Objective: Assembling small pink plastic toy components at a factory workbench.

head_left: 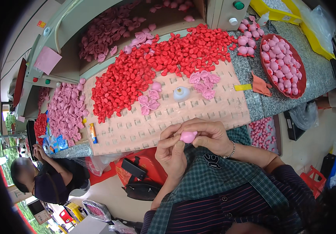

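Note:
In front of my apron, a small, round, glossy pink plastic piece [188, 136] is pinched between both hands. My left hand [170, 152] grips its left side with thumb and fingers. From the right, my right hand [211, 136] closes on it with thumb and fingertips. The side facing away from me is hidden by fingers. Beyond my hands, a small translucent white bottle [181, 94] with a thin tip stands on the perforated, pale pink work surface [137, 134]. Thin curled pink pieces [205, 82] lie beyond it to the right, and more curled pink pieces [148, 103] to its left.
A broad heap of red oval pieces [125, 82] stretches across the far side. Pink pieces [64, 105] pile up at left, near a yellow tube [93, 132]. A red basket [302, 84] of pink-and-red balls stands right. Another person [55, 175] sits at left.

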Demonstrator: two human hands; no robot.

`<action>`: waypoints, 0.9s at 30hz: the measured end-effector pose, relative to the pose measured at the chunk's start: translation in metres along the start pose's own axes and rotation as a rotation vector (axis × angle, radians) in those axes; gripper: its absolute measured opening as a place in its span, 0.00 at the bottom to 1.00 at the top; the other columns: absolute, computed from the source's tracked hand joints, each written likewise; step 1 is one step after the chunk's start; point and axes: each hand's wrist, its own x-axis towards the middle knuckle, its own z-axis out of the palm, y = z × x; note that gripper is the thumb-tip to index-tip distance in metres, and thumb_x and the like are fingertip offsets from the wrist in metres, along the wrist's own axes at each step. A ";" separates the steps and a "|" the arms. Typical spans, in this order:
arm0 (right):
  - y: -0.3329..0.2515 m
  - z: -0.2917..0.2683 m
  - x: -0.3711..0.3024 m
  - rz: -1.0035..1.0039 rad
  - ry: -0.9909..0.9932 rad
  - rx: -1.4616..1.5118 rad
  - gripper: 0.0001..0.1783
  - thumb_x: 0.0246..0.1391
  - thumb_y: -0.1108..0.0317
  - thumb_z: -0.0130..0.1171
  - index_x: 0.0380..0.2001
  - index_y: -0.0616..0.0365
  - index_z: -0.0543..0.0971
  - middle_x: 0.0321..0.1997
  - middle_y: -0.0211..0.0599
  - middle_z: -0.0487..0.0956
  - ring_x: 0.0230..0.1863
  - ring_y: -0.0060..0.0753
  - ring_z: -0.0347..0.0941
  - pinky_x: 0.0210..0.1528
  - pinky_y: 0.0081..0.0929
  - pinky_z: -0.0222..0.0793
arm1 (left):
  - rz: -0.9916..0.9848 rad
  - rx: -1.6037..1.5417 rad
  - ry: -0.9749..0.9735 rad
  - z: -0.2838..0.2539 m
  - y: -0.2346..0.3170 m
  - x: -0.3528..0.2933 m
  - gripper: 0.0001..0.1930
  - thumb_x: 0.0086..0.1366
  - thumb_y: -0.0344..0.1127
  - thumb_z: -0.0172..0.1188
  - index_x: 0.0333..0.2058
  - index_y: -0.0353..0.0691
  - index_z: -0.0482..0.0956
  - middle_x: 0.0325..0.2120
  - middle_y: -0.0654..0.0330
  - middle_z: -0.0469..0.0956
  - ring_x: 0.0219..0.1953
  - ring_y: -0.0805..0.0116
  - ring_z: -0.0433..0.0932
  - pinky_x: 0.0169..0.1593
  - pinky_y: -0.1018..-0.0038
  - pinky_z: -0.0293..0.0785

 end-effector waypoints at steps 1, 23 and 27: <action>-0.001 -0.002 -0.001 0.047 -0.002 -0.030 0.18 0.59 0.76 0.59 0.53 0.62 0.78 0.55 0.44 0.77 0.45 0.23 0.76 0.46 0.19 0.74 | -0.001 0.000 -0.006 -0.001 -0.001 0.000 0.08 0.66 0.25 0.59 0.43 0.37 0.75 0.56 0.43 0.71 0.58 0.58 0.71 0.63 0.60 0.64; 0.005 -0.006 -0.006 0.030 0.096 0.060 0.12 0.63 0.73 0.55 0.48 0.62 0.80 0.53 0.49 0.76 0.44 0.26 0.74 0.38 0.18 0.71 | -0.099 -0.138 -0.046 0.008 -0.006 0.004 0.13 0.63 0.20 0.62 0.45 0.37 0.75 0.58 0.44 0.68 0.53 0.60 0.76 0.49 0.69 0.78; 0.001 -0.006 -0.005 0.031 0.090 0.031 0.13 0.61 0.75 0.57 0.48 0.61 0.81 0.53 0.40 0.77 0.40 0.18 0.73 0.39 0.15 0.71 | -0.092 -0.161 -0.060 0.002 -0.012 0.002 0.15 0.61 0.19 0.64 0.45 0.38 0.76 0.58 0.45 0.68 0.52 0.59 0.76 0.48 0.69 0.79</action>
